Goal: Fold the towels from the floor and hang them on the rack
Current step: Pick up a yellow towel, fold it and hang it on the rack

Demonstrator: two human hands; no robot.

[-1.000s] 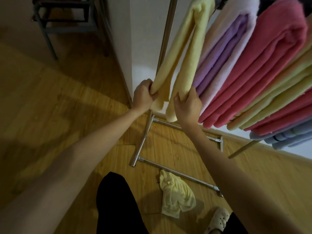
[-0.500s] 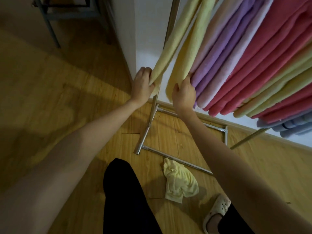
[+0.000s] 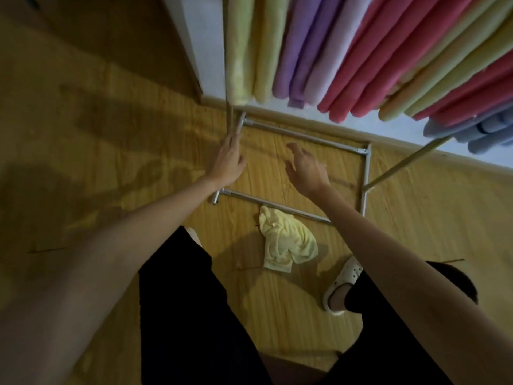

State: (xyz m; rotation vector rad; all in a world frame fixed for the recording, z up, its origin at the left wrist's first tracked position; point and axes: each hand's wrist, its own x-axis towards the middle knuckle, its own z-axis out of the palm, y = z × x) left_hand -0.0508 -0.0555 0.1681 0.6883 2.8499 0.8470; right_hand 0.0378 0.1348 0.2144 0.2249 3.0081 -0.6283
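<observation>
Head camera looks down at both hands, which hold nothing. On the left hand [image 3: 226,159] the fingers are straight and close together; on the right hand [image 3: 306,168] they are spread and loose. Folded towels hang in a row on the rack [image 3: 294,134]. One yellow towel [image 3: 287,243] lies crumpled on the floor [image 3: 125,134] by the rack's front bar. That one looks to be next: bend down, grab it, shake it flat. No writing can be seen.
</observation>
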